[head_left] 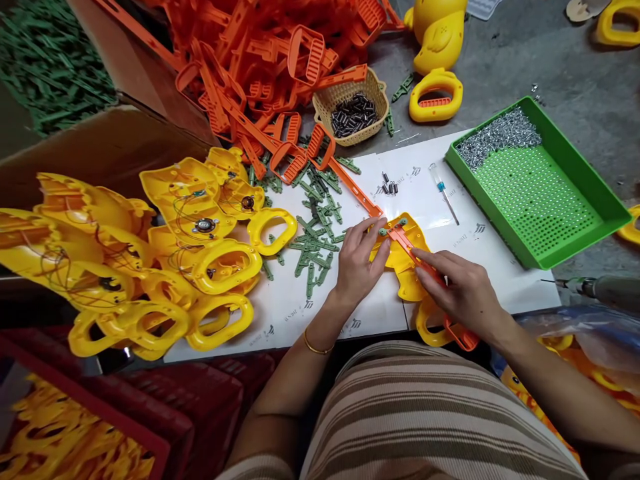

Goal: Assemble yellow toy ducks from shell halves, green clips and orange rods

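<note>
A yellow plastic shell half (414, 283) lies on the white paper in front of me, its hollow side up. Across it runs an orange plastic lever (400, 237) with a slotted end. A green plastic clip (403, 222) sits crosswise by that end. My left hand (361, 260) is closed at the shell's left edge, thumb and index finger beside the clip's left end. My right hand (463, 290) grips the lever, index finger and thumb along it. The lever's lower part is partly hidden under that hand. A second orange lever (350, 183) reaches the shell from above.
Several yellow shells with wires (190, 200) crowd the left. Green clips (315, 247) lie scattered beside them, below an orange lever pile (240, 60). A basket of springs (379, 120), loose springs (389, 187), a screwdriver (444, 192) and a green screw tray (590, 237) surround the work.
</note>
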`<state>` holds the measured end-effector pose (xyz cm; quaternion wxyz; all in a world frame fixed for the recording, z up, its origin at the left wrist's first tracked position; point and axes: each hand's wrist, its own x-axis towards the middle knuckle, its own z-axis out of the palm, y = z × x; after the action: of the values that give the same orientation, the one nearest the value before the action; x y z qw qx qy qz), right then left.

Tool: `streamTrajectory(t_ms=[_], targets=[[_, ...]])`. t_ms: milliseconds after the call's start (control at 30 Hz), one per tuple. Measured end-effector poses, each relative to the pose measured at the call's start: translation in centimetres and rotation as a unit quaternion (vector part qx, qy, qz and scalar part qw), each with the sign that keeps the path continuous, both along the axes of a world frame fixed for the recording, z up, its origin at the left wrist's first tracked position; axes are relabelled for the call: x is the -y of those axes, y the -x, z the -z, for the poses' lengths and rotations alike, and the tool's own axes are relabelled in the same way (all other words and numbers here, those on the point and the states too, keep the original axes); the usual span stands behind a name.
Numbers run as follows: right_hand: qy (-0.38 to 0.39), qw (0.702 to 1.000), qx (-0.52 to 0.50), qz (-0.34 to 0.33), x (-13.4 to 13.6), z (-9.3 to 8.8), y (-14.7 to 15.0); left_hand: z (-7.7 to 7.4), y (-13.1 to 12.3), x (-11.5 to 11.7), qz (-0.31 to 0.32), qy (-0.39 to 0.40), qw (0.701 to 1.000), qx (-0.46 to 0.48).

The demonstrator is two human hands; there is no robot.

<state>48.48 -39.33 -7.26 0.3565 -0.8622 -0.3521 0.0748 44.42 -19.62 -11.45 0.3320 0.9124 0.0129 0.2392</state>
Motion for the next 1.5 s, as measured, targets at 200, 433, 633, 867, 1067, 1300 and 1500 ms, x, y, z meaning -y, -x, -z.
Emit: streamTrajectory(t_ms=[200, 433, 633, 867, 1067, 1300, 1500], targets=[[0.059, 0.998, 0.022, -0.002, -0.4, -0.3, -0.3, 0.2, -0.2, 0.5, 0.003, 0.028, 1.0, 0.002], [0.063, 0.998, 0.02, -0.012, -0.3, -1.2, 1.3, 0.5, -0.6, 1.3, -0.042, 0.092, 0.995, -0.016], [-0.04, 0.999, -0.013, 0.025, 0.2, -0.6, 2.7, 0.3, -0.9, 1.1, -0.026, 0.126, 0.991, -0.044], [-0.059, 0.996, -0.055, 0.037, -0.3, 0.2, 3.2, 0.1, -0.9, 1.0, -0.005, 0.127, 0.989, -0.071], [-0.019, 0.999, -0.039, -0.016, 0.4, -0.4, 2.9, -0.9, -0.5, 0.5, 0.006, 0.146, 0.982, -0.117], [-0.051, 0.993, 0.01, 0.105, -4.0, 0.6, -7.4, -1.3, 0.0, -0.1, -0.021, 0.217, 0.961, -0.173], [0.082, 0.992, -0.014, 0.095, -8.9, 3.1, -12.0, -1.4, 0.9, 0.0, -0.019, 0.228, 0.956, -0.181]])
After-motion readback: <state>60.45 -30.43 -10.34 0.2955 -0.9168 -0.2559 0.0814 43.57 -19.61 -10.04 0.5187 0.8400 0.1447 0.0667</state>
